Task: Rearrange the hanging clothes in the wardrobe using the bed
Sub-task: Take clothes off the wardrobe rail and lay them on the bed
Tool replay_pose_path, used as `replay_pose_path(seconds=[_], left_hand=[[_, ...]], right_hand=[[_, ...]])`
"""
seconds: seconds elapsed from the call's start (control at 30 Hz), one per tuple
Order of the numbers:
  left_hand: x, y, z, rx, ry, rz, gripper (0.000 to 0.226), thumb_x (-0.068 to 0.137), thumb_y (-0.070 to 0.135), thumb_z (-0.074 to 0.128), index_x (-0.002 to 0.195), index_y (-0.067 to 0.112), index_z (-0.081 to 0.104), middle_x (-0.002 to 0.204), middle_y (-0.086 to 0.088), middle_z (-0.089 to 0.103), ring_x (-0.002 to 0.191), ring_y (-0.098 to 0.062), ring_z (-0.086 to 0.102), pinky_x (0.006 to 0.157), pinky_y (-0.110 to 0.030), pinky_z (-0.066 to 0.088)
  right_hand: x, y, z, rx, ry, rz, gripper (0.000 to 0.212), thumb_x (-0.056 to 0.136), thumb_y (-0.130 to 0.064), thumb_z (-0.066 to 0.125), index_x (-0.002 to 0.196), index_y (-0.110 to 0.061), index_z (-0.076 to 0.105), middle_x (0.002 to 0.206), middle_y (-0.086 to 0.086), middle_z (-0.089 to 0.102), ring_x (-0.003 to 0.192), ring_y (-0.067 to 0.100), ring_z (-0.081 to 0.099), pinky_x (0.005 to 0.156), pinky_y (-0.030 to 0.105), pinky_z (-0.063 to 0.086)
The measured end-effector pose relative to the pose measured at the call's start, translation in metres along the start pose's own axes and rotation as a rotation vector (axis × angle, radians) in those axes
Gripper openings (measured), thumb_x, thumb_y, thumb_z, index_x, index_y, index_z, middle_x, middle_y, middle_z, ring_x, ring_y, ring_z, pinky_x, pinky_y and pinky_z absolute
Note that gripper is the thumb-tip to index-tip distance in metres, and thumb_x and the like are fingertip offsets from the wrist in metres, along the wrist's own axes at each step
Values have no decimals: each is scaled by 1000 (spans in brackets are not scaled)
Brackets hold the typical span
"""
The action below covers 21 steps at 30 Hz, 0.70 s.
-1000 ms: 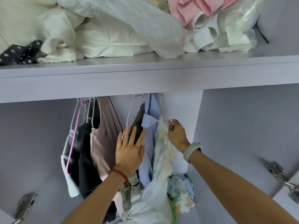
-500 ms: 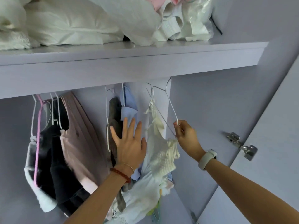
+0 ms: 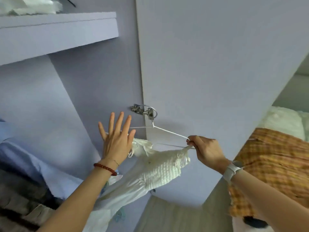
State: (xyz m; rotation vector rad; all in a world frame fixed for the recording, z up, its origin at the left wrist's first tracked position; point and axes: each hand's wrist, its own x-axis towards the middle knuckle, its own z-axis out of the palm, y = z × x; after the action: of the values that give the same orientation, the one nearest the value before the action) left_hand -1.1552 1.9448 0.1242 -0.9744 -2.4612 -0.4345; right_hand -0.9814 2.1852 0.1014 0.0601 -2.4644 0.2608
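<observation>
A white smocked garment hangs from a white wire hanger held out in front of the open wardrobe door. My right hand grips the hanger's right end together with a strap of the garment. My left hand is flat with fingers spread, in front of the hanger's left end and holding nothing. Other hanging clothes, a pale blue shirt and dark pieces, show at the lower left inside the wardrobe.
The lilac wardrobe door stands open ahead with a metal hinge. A shelf with white bundles is at upper left. The bed with an orange checked cover and a white pillow lies at the right.
The white garment on its hanger has come off the rail and moved right, out of the wardrobe. The view has swung right toward the door and bed. My left hand has left the hanging clothes.
</observation>
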Motion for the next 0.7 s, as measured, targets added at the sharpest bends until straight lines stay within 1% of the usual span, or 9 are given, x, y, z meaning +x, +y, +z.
replay_pose_path(seconds=[0.03,0.1,0.13,0.2,0.3,0.47,0.53,0.6,0.7], left_hand=[[1,16,6,-74,-39,63,48,89,36,32,113,7,62,118,-17,62,114,-38,54,97,-61,29],[2,48,14,-270,-114,154,44,89,38,29,90,11,64,86,-14,68,79,-37,66,72,-46,50],[1,64,16,-329,-141,187,37,88,38,28,84,18,58,77,-11,67,67,-36,64,58,-40,51],[0,100,21,-386,-137,277,21,87,37,31,82,22,45,72,-7,65,56,-33,60,46,-32,46],[-1,166,22,-513,-98,386,14,87,36,36,82,24,41,67,-3,63,55,-25,55,44,-25,39],[6,274,10,-663,1,456,25,88,35,39,79,20,57,67,-1,63,71,-21,47,49,-25,34],[10,309,4,-708,16,482,35,87,37,39,77,13,63,66,-1,63,66,-20,48,50,-24,37],[15,341,-1,-736,-10,516,38,88,39,40,80,12,65,67,-1,65,56,-18,53,50,-27,41],[24,388,-1,-735,-61,543,34,89,37,44,82,14,67,70,-1,67,60,-24,59,49,-30,43]], right_hand=[[-11,9,-13,-30,11,18,9,90,-19,39,95,-21,46,73,-7,68,60,15,65,39,25,46],[-37,27,-40,-109,31,51,9,92,-20,38,95,-19,47,71,-5,67,61,15,63,40,27,46],[-52,35,-54,-151,41,72,10,92,-20,39,95,-19,48,70,-3,65,60,16,62,41,27,46],[-84,51,-81,-217,67,140,16,96,-26,34,94,-18,48,69,2,63,58,21,60,45,28,47],[-130,72,-122,-329,141,249,31,99,-32,20,93,-17,46,69,5,59,60,22,53,52,28,43],[-182,113,-193,-466,263,405,19,98,-25,28,92,-15,44,69,10,57,67,20,42,60,33,33],[-195,124,-220,-515,294,423,8,92,-16,35,91,-13,43,68,13,57,65,24,46,60,36,37],[-208,132,-243,-539,329,442,8,88,-12,35,91,-12,43,69,15,57,65,25,47,58,35,42],[-235,145,-268,-587,377,514,14,86,-12,36,91,-8,49,73,16,59,68,28,50,59,37,45]])
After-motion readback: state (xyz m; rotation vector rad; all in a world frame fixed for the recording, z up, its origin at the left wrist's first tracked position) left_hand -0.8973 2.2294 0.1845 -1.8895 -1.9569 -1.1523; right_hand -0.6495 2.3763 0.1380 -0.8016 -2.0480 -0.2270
